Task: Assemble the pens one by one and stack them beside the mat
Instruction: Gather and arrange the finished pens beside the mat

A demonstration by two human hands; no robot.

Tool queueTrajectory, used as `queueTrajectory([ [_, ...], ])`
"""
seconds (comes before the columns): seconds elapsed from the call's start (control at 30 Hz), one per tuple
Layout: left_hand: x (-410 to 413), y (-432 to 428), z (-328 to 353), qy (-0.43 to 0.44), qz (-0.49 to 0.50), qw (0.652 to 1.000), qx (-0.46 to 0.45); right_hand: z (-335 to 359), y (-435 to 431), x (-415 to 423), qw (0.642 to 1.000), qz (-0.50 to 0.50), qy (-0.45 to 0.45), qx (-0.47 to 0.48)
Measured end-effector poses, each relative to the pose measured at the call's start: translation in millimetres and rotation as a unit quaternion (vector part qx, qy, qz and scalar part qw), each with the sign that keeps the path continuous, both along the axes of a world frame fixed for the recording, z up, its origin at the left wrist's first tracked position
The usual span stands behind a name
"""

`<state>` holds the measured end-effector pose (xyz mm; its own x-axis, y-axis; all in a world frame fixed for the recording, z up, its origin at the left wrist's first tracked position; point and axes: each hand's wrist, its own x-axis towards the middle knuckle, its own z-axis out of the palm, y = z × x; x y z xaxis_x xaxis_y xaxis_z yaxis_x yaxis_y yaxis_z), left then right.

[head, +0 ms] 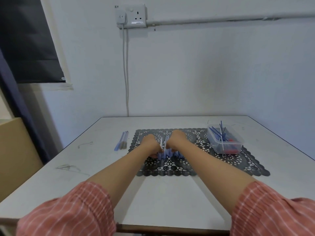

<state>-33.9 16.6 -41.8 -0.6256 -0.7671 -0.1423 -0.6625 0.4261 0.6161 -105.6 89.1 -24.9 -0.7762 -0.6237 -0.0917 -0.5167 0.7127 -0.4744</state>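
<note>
So: left hand (150,144) and right hand (177,138) both curled round blurry pale blue plastic pen pieces (164,147) | assembled blue pens (121,141) left of left hand | clear plastic tub (224,141) right of right hand

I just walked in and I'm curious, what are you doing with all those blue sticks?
A person in pink striped sleeves is putting pens together. The left hand and right hand both hold pale blue plastic pen parts over the black lacy mat on the white table. A few finished blue pens lie side by side left of the mat. The clear plastic tub on the mat's right end holds thin blue refills and red pieces.
</note>
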Motion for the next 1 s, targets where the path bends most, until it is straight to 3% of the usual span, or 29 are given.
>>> queueTrajectory([
  [0.4,12,-1,-1,0.075,-0.040,0.995,0.061,-7,-6,2,0.996,0.023,0.073,-0.040],
  [0.6,24,-25,-1,0.098,-0.014,0.995,-0.002,-7,-26,20,0.992,0.077,0.047,-0.092],
  [0.77,44,-58,-3,0.140,0.055,0.980,-0.130,-14,-49,39,0.983,0.125,0.017,-0.133],
  [1.0,74,-96,-4,0.103,0.131,0.978,-0.125,-27,-81,51,0.974,0.139,-0.033,-0.175],
])
